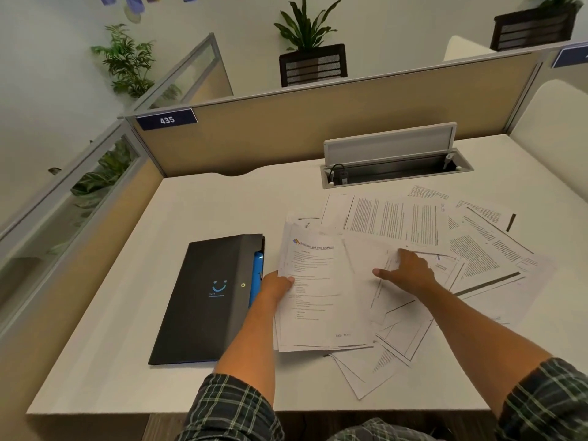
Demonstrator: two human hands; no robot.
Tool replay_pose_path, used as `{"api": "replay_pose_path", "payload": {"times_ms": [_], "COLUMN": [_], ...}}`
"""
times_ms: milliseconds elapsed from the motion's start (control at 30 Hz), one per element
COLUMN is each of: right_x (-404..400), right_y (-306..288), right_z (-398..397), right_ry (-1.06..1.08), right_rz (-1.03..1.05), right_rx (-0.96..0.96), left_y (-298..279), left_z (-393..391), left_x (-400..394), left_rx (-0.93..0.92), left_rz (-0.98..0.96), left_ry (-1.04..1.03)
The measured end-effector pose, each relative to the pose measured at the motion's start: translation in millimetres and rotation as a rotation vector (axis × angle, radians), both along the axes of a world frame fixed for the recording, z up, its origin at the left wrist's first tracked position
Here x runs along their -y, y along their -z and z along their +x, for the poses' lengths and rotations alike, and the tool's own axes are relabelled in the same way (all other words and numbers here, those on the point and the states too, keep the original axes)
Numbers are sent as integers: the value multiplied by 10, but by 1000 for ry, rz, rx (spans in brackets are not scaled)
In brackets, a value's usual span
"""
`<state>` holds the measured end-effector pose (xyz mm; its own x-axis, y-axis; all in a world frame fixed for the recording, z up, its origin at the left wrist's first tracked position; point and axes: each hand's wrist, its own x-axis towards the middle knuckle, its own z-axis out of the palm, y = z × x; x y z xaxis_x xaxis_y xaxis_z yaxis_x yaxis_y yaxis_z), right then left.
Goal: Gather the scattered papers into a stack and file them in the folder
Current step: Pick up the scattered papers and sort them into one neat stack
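1. Bottom of frame: two plaid sleeves (235, 405), forearms reaching up onto the white desk (105, 361).
2. Loose sheets (375, 367) fan out past the lower edge of the stack, bottom centre-right.
3. Left hand (275, 286), centre: grips the left edge of a gathered stack (313, 294), thumb on top, other fingers hidden under the paper. Top sheet has a coloured logo header.
4. Right hand (410, 270), right of centre: palm down on the scattered papers (483, 249), fingers straight, thumb spread out to the left. Holds nothing, just presses flat.
5. Black folder (206, 300), left of centre: flat on the desk, closed, blue smiley on the cover, blue insert showing along its right edge. Just beside the left hand; touching or not, cannot tell.
6. More printed pages spread across centre-right up to the right frame edge, overlapping.
7. Further up: open cable tray (394, 171) with raised lid, set in the desk.
8. Behind: tan partition (286, 122) with a "435" tag (166, 119), upper left. Potted plants (310, 43) on top.
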<state>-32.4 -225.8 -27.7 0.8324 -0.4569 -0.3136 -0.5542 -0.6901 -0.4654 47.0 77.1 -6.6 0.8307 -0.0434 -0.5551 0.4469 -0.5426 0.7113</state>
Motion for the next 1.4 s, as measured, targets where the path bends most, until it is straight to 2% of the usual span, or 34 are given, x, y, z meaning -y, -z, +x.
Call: {"api": "replay_pose_path", "payload": {"times_ms": [100,200,300,433,533,600,733,833,933,1067,1167,1300,1400], "right_x": [-60,-83,-67,-57,-40,-19,7,58,129,91,-16,-24,19], "right_y": [-31,-78,-99,-122,-146,-154,-268,-451,-684,-992,-1156,-1174,-1077], "right_z": [82,124,96,61,70,82,104,115,131,126,102,-14,-100], "right_ry": [26,170,275,164,145,166,383,585,695,624,487,274,236], "right_rz": [125,277,309,333,411,375,451,618,839,1110,1335,1571,1612], "right_rx": [49,126,230,406,372,382,632,842,984,1107,1151,1119,1059], "left_y": [39,58,83,92,84,68,5,-39,-64,-105,-120,-130,-187], "left_z": [-12,-3,3,14,19,31,74,94,100,100,96,81,100], "left_x": [-1,2,-8,-16,-1,19,58,88,113,177,246,336,396], "left_rx": [23,28,23,32,56,63,59,62,83,113,114,101,90], "left_rz": [25,36,35,34,8,-25,-114,-164,-210,-198,-276,-413,-442], "left_ry": [16,22,11,13,9,-3,-71,-154,-200,-196,-188,-229,-266]}}
